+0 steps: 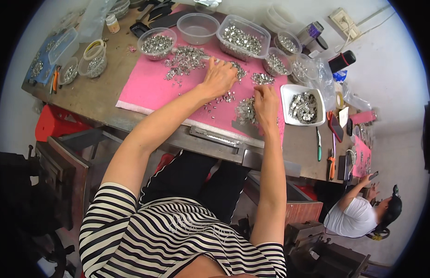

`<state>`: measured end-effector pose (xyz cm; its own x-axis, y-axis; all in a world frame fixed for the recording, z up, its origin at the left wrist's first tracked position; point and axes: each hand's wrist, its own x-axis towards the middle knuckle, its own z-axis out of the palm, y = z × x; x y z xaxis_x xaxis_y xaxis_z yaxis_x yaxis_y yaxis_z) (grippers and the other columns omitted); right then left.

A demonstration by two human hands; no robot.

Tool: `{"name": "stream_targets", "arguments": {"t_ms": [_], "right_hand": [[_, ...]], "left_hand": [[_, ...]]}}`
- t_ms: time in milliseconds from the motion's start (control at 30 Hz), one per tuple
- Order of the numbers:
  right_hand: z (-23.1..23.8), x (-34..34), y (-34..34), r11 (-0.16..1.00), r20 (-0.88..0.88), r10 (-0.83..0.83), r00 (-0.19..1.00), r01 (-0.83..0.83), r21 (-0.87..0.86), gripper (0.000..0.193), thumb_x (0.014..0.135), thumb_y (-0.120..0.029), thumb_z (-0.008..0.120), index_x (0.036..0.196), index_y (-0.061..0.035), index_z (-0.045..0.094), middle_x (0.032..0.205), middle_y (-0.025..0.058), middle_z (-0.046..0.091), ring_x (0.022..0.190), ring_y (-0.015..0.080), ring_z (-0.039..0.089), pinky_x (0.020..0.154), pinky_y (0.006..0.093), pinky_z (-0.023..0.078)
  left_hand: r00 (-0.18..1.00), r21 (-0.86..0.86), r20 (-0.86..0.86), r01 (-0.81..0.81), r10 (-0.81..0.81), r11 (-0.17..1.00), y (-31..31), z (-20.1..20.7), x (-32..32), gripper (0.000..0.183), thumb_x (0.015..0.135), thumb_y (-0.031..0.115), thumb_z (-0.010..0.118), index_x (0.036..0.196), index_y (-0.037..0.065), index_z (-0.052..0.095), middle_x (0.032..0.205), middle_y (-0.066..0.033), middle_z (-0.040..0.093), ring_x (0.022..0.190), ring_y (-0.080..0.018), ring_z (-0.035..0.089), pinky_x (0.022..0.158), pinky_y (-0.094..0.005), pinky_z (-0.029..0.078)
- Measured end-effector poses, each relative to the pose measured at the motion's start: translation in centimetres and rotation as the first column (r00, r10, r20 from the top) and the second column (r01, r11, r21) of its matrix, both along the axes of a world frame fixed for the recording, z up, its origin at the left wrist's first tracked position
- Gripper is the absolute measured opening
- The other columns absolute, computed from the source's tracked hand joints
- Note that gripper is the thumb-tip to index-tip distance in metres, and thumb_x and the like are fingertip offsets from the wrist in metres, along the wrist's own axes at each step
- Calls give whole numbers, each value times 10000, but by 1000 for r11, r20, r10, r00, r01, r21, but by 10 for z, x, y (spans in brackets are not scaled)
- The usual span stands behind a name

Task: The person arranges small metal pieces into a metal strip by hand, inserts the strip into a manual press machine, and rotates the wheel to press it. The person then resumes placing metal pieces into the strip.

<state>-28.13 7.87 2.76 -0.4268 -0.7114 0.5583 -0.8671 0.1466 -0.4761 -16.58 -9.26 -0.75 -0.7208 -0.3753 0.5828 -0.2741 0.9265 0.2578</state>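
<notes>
Small shiny metal pieces lie in loose heaps on a pink mat (148,88). Over the far middle of the mat, my left hand (219,76) reaches down at a heap, thumb and forefinger bent close together. Whatever is between its fingertips is hidden. Closer to the mat's right edge, my right hand (267,102) has its fingers curled in a pinch, and what they hold is too small to make out. A heap of metal pieces (245,111) lies just left of that hand. Beside it on the right stands a white square dish (285,104) with linked metal pieces inside.
Clear plastic tubs (196,24) line the mat's far edge, several holding metal pieces. A metal rail (214,137) runs along the front edge. Pliers (331,167), a green-handled tool (319,150) and a phone (336,127) lie right. A person in white (351,215) sits beyond, at right.
</notes>
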Motion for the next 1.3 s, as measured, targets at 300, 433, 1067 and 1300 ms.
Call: {"name": "stream_targets", "arguments": {"t_ms": [300, 433, 1067, 1300], "right_hand": [[12, 107, 110, 995, 459, 84, 885, -102, 15, 56, 917, -4, 667, 964, 26, 664, 950, 83, 633, 894, 176, 610, 818, 290, 485], [0, 122, 111, 998, 394, 59, 917, -59, -13, 52, 906, 18, 679, 956, 28, 667, 984, 104, 640, 899, 210, 622, 824, 314, 498], [-21, 119, 122, 987, 549, 124, 826, -45, -156, 50, 958, 25, 640, 1006, 30, 657, 1067, 75, 632, 970, 138, 584, 840, 261, 473], [-29, 114, 121, 985, 530, 99, 842, -6, -174, 53, 961, 29, 629, 1008, 37, 654, 1043, 62, 622, 947, 125, 572, 831, 250, 462]], "left_hand": [[994, -95, -65, 87, -93, 992, 2, -5, -2, 113, 861, 91, 580, 934, 63, 661, 966, -126, 638, 1027, -308, 600, 1018, -593, 336], [993, -100, -62, 97, -103, 990, 5, -3, -1, 106, 858, 84, 593, 942, 72, 656, 966, -118, 638, 990, -307, 592, 958, -550, 365], [872, 432, -200, 488, -446, 759, 130, 22, 116, 66, 908, 68, 603, 926, 27, 555, 921, -121, 548, 890, -334, 522, 800, -443, 419], [875, 326, -198, 483, -441, 813, 131, 19, 116, 98, 872, 46, 635, 931, 22, 560, 905, -122, 540, 861, -324, 537, 751, -430, 450]]}}
